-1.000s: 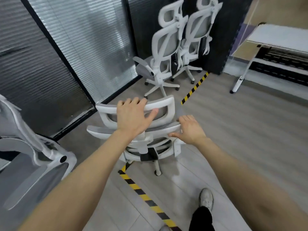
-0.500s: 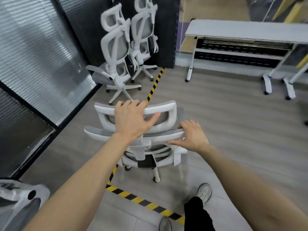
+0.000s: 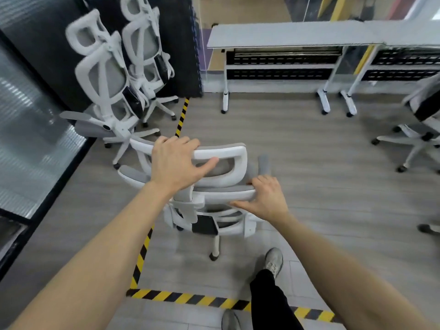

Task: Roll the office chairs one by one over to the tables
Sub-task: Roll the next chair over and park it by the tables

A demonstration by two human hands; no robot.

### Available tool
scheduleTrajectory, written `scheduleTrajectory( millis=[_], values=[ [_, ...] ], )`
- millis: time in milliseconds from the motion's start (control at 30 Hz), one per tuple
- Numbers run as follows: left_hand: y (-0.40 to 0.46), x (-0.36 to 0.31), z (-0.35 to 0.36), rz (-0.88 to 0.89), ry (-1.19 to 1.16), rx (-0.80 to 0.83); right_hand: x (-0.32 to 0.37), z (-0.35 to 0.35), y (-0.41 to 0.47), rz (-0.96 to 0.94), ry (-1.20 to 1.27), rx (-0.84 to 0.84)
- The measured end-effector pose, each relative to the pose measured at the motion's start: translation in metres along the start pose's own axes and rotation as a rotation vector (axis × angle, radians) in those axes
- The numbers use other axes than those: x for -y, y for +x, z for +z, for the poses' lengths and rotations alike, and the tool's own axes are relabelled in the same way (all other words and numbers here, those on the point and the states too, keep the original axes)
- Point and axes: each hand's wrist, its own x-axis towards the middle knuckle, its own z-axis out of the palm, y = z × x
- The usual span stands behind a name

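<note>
A white office chair (image 3: pixel 228 163) with grey mesh stands right in front of me, its back toward me. My left hand (image 3: pixel 177 163) grips the top bar of its headrest. My right hand (image 3: pixel 266 198) holds the top right edge of the backrest just below. Two white tables (image 3: pixel 285 34) stand side by side at the far wall ahead. Two more white chairs (image 3: pixel 112 75) wait at the back left by the dark wall. The seat of my chair is hidden under the backrest.
A glass wall with blinds (image 3: pixel 28 115) runs along the left. Yellow-black floor tape (image 3: pixel 181 115) leads forward, and another strip (image 3: pixel 190 298) crosses near my feet. Another chair (image 3: pixel 419 129) stands at the right edge. Grey floor lies between me and the tables.
The view has swung to the right with the chair, so the tables now lie straight ahead and the glass wall has slid left. Both hands keep their hold.
</note>
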Motion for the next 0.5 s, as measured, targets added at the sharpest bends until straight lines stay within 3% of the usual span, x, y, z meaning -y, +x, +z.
scheduleTrajectory(
  millis=[267, 500],
  values=[
    [0.076, -0.036, 0.037, 0.146, -0.090, 0.051, -0.053, -0.012, 0.014, 0.141, -0.071, -0.104],
    [0.161, -0.069, 0.083, 0.250, -0.176, 0.058, -0.111, -0.007, 0.048, 0.171, -0.127, -0.376]
  ],
)
